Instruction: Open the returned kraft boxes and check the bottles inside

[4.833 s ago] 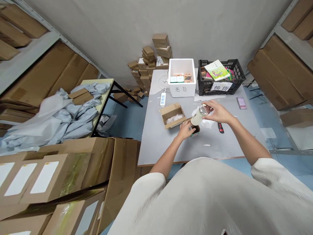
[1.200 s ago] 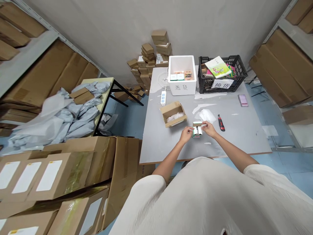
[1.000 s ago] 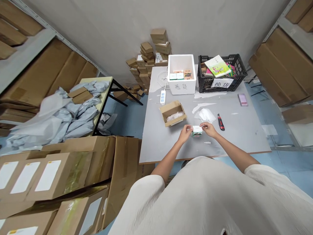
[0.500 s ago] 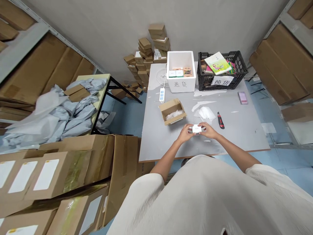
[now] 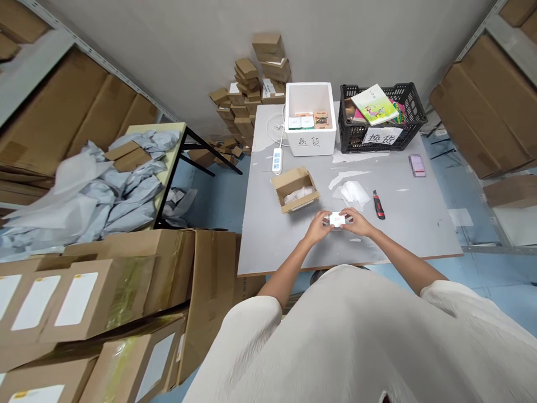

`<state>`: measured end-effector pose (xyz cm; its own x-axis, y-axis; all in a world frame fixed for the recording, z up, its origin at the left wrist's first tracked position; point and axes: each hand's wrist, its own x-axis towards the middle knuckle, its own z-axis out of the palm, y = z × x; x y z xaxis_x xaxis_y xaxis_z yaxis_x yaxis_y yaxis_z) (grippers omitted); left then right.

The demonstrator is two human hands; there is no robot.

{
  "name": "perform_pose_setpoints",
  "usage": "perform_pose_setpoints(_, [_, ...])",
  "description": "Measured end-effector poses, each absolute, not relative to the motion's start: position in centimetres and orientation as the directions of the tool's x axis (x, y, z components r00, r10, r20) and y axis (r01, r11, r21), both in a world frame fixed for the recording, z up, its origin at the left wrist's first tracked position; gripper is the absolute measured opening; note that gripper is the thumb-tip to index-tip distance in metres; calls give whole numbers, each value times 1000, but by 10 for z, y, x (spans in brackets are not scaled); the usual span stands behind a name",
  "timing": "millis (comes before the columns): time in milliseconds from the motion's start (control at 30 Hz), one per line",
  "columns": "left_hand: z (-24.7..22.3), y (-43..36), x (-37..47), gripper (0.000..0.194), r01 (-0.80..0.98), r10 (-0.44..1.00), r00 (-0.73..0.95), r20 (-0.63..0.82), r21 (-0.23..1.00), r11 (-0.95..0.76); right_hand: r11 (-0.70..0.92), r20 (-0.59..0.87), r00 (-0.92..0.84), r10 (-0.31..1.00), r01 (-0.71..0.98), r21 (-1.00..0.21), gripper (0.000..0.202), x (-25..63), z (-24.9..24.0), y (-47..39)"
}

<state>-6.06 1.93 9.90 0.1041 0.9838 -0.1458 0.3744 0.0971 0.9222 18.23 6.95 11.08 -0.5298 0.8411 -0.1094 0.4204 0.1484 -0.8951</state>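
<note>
A small white box (image 5: 337, 219) with dark print on top is held between my two hands, close to the table's front edge. My left hand (image 5: 319, 226) grips its left end, and my right hand (image 5: 354, 222) grips its right end. Up and to the left lies an open cardboard box (image 5: 295, 190) with crumpled white wrapping inside. Crumpled white paper (image 5: 353, 192) rests just beyond my right hand. A red and black utility knife (image 5: 378, 205) lies to the right of that paper.
On the grey table (image 5: 403, 229) stand a white foam box (image 5: 311, 142) holding small boxes and a black crate (image 5: 380, 143) with books. A power strip (image 5: 277, 160) lies at the left. Large cartons (image 5: 172, 268) stand left of the table; grey parcels (image 5: 134, 190) cover a side table.
The view has shifted very slightly. Both hands keep hold of the small white box in nearly the same spot.
</note>
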Motion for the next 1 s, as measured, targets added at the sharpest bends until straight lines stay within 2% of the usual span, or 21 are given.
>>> perform_pose_setpoints(233, [102,17,-60,51,386,980,110,-168,916,113,339,-51,-610,791,507,-793,59,180,117,64])
perform_pose_setpoints(500, [107,18,-58,54,444,975,138,-174,891,96,433,-47,-618,784,600,-672,48,171,123,67])
perform_pose_setpoints(667, [110,18,-62,87,430,979,151,-134,901,57,420,-23,-592,805,597,-683,45,170,136,76])
perform_pose_setpoints(733, [111,20,-64,94,429,983,133,-128,901,59,414,2,-574,819,589,-694,46,172,145,83])
perform_pose_setpoints(1000, [115,42,-65,88,408,994,75,-81,912,44,394,27,-559,829,549,-738,49,176,188,108])
